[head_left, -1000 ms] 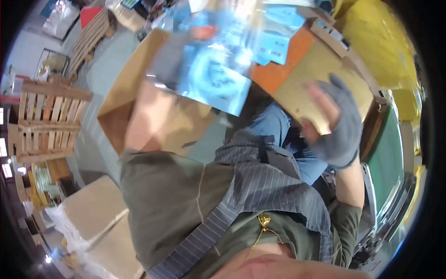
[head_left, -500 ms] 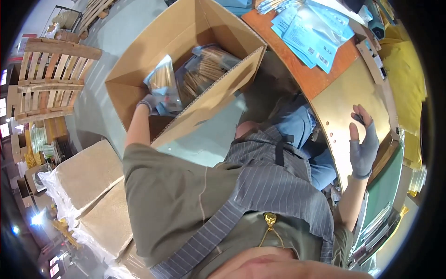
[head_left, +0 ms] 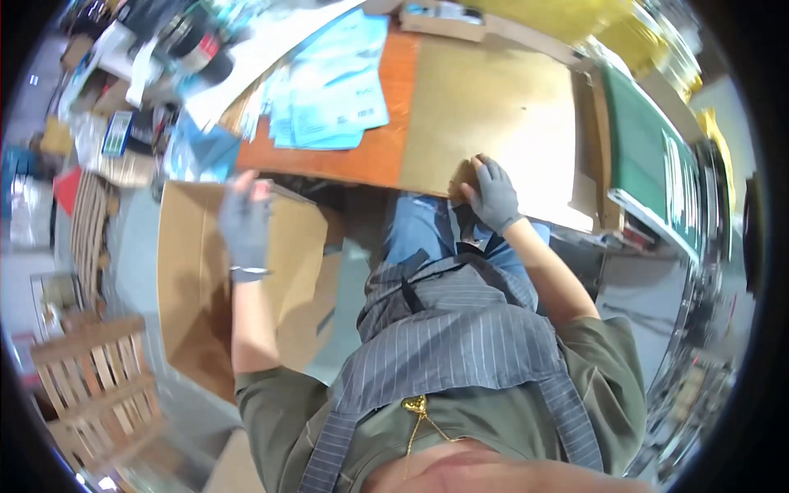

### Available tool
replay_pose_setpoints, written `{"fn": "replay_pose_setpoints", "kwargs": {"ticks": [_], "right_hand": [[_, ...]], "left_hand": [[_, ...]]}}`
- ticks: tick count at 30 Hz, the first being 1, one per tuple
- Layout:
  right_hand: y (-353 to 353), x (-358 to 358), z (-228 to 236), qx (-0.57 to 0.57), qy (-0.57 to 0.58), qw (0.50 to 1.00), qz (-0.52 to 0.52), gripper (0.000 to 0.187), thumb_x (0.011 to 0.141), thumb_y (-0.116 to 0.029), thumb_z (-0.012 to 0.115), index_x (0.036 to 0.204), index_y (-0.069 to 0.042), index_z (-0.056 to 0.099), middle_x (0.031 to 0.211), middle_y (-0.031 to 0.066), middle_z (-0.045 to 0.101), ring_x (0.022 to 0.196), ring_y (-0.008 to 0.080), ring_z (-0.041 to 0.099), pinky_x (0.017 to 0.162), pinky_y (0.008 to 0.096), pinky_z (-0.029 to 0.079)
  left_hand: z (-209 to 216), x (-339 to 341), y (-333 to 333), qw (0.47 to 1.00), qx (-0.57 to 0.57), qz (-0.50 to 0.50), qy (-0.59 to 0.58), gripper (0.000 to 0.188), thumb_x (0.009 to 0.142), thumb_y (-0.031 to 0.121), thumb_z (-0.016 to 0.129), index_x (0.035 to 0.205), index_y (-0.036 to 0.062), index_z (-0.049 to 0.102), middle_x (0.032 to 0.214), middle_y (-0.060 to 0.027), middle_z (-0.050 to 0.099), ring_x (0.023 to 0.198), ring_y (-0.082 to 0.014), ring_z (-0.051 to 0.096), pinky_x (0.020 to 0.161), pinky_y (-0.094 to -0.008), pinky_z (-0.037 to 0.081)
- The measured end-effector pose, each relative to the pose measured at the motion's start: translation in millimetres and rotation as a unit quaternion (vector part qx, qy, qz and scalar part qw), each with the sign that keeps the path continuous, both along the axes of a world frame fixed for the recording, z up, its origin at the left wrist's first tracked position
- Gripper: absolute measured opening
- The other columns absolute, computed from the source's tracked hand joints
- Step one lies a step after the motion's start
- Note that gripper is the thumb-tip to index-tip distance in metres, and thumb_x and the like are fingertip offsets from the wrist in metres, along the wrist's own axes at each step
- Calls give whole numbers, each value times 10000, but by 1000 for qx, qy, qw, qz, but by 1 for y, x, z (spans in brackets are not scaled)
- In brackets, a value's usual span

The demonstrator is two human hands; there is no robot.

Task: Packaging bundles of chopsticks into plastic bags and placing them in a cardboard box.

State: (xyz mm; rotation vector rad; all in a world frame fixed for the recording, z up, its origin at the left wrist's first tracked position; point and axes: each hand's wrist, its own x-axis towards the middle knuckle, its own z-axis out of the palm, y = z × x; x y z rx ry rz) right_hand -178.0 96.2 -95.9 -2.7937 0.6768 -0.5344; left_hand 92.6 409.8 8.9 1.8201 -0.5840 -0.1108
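My left hand [head_left: 245, 220], in a grey fingerless glove, is above the open cardboard box [head_left: 185, 271] at the left of the table. Its fingers point away from me, slightly blurred, and hold nothing that I can see. My right hand [head_left: 496, 197], gloved the same way, hovers at the table's front edge over the tan board [head_left: 477, 99], fingers stretched out and thumb apart, with nothing in it. Flat light-blue pouches [head_left: 333, 90] lie in an overlapping pile on the orange-brown tabletop [head_left: 399, 123]. The box's contents are hidden from here.
Thin wooden sticks [head_left: 255, 111] lie beside the pouches. A dark jar [head_left: 193, 49] stands at the far left of the table, a small carton [head_left: 444, 20] at the back. Green-covered material [head_left: 649, 148] is at the right; a wooden pallet [head_left: 103, 386] stands at lower left.
My view has turned right toward the table. My left hand has let go of a clear-fronted packet of sticks in the box and risen out. My right hand is now by the table's front edge.
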Motion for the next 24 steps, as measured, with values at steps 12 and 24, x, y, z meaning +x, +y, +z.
{"fn": "replay_pose_setpoints", "kwargs": {"ticks": [12,24], "right_hand": [[4,-44,-27,35,-26,997,57,660,892,-510,452,1366,-54,403,1436,201,362,1344,356,320,1110,503,194],[-3,-37,-21,16,22,998,57,780,846,-593,478,1385,-35,400,1468,201,324,1375,345,283,1115,521,171]], "left_hand": [[-143,-86,-312,854,253,-223,-397,663,852,494,565,1282,-4,481,1289,-256,481,1202,-402,447,1014,-474,355],[-93,69,-206,847,499,-45,-178,438,842,378,533,1116,46,616,1220,-218,570,1085,-379,559,901,-460,453]]}}
